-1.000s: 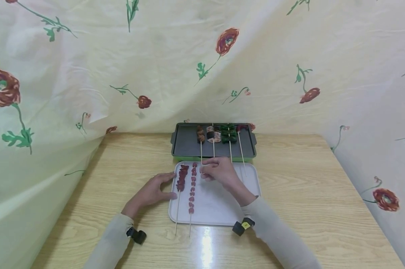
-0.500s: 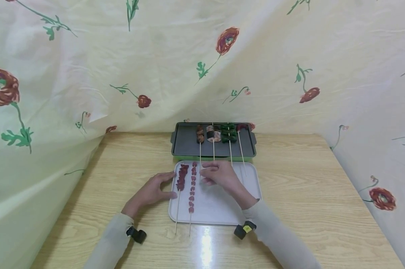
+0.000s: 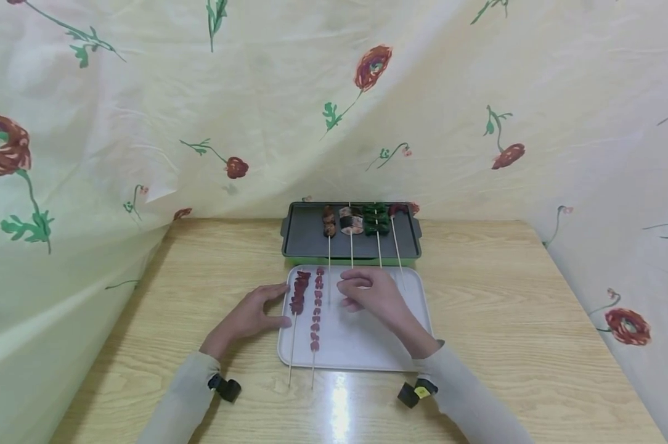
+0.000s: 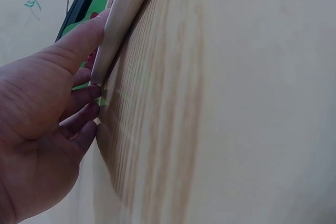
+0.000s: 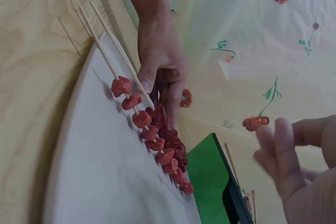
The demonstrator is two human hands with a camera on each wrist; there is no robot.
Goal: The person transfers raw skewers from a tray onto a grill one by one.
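Note:
My left hand (image 3: pixel 252 317) lies at the left side of a white tray (image 3: pixel 362 345), its thumb on the rim and fingertips beside the far left corner. On the tray, near that hand, are a dark red meat skewer (image 3: pixel 300 293) and a skewer of small pinkish-red pieces (image 3: pixel 317 311). My right hand (image 5: pixel 302 161) holds nothing, its fingers loosely bent. In the head view it hovers above the tray, right of the stick of a brown meat skewer (image 3: pixel 329 222). That skewer lies on the black grill plate (image 3: pixel 306 231), its stick reaching out over the tray.
Also on the grill plate are a black-and-white banded skewer (image 3: pixel 351 220), a green skewer (image 3: pixel 375 219) and a dark red curled piece on a stick (image 3: pixel 399 211). The plate has a green base (image 5: pixel 212 182). Floral cloth (image 3: pixel 278 123) hangs behind the wooden table (image 3: pixel 506 308).
My right hand has lowered the brown meat skewer's stick, let go of it and moved a little right and nearer. The left hand has stayed at the tray's edge.

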